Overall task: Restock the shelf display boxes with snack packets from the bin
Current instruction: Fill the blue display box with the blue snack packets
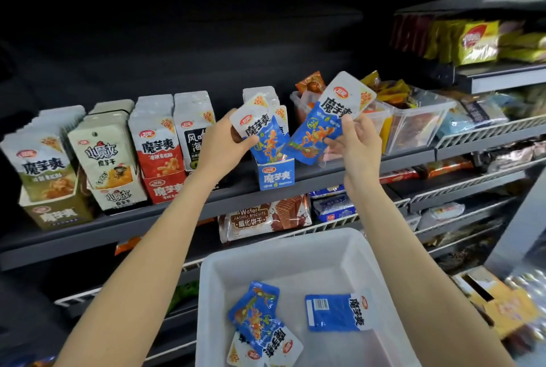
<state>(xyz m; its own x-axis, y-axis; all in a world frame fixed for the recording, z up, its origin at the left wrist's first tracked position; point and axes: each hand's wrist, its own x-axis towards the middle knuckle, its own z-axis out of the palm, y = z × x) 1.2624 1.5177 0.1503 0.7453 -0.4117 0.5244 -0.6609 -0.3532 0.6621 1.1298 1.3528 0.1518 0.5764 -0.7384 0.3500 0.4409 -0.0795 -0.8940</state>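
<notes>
Head view: the left hand (224, 142) holds a blue packet (260, 133) with its fingers (233, 117) behind the top and its thumb across the front, so the fingers are closed on it. This packet stands tilted in the top of the blue box (275, 176), which sits on the shelf (147, 219) just below the fingers. More of the same packets stand upright in the box behind them.

The right hand (357, 142) pinches a second blue packet (328, 121), thumb on its front and fingers behind. It leans up and to the right, apart from the box and clear of the shelf; its lower corner is just beside the first packet.

Left of the left fingers stand a red box (164, 186), a white box (121, 198) and an olive box (56, 213), each filled with packets.

Well below both hands is the white bin (295, 251), with loose blue packets (260, 316) and one lying back up (334, 312).
</notes>
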